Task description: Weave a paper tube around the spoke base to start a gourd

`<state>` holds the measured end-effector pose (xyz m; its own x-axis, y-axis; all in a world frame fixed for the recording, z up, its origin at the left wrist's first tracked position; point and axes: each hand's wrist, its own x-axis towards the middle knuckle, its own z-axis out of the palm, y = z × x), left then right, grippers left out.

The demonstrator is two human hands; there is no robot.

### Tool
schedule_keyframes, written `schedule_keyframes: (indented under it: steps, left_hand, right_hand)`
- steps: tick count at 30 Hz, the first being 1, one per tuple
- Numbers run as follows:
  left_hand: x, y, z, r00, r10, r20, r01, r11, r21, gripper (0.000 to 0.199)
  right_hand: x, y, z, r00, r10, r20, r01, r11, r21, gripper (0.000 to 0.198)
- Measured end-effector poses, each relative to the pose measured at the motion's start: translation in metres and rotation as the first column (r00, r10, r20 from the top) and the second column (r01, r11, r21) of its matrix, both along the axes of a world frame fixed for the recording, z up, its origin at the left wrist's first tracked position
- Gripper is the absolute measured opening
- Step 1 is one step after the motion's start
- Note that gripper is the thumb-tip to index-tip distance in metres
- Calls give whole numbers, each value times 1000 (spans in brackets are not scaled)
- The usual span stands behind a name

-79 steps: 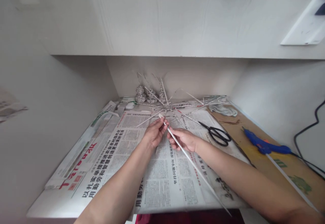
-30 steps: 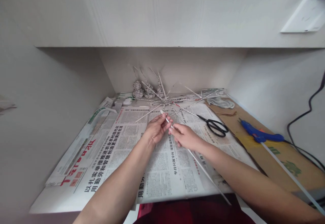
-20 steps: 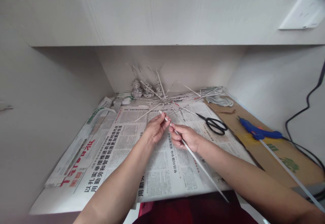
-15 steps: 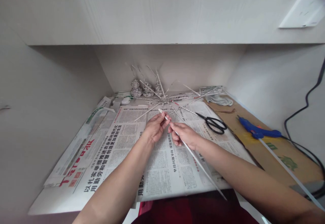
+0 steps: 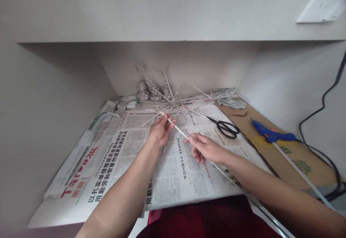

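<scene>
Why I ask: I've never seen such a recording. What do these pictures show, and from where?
There is no machine here: one camera on a person's head looks forward and down. That person's bare left hand and right hand hold one thin white stick, seemingly paper; the left grip is near its far tip, the right farther down. Printed newspaper sheets lie spread beneath. Beyond the hands, thin printed-paper sticks spread like a star, and three grey-and-white, gourd-shaped coiled objects stand at the back. To the right lie black loop-handled scissors and, on flat brown cardboard, a corded blue gun-shaped tool.
</scene>
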<state>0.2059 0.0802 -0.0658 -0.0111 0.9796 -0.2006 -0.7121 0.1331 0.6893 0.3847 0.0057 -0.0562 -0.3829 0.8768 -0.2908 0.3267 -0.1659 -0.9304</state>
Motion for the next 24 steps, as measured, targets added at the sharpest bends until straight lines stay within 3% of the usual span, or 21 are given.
schedule_keyframes:
  steps: [3,5,7,9,11,13,15,18,21,24]
  left_hand:
    - [-2,2,1,999,42,7,-42,999,-2,7]
    - [-3,2,1,999,52,9,-52,999,-10,9]
    - [-3,2,2,998,57,17,-56,998,-24,10]
    - [-4,2,4,998,59,30,-58,998,-38,11]
    - [-4,2,5,997,46,54,-43,998,-51,12]
    - [-5,2,7,996,28,84,-22,998,-64,12]
    - [-6,3,7,993,16,113,-8,997,-72,12]
    - [-5,2,7,992,13,123,-3,997,-79,11]
    - [-2,-1,6,995,-18,99,26,997,-73,11]
    - [0,-4,5,994,-64,85,68,997,-47,12]
  right_hand:
    - [23,-22,7,973,-2,230,-27,992,124,39]
    - [37,-36,10,920,-71,385,-58,948,314,30]
    - [48,-49,9,891,-123,438,-65,919,390,26]
    - [55,-60,5,933,-68,354,-11,977,215,33]
    - [58,-70,0,995,-23,99,36,991,-129,39]
    - [59,-79,-4,978,-81,-191,-3,915,-403,38]
    - [60,-85,-5,926,-138,-353,-67,857,-511,36]
    - [57,-85,2,936,-130,-328,-48,874,-484,43]
    - [49,-74,9,972,-112,-205,47,953,-298,43]
    - [38,-61,7,978,-77,-194,39,980,-194,39]
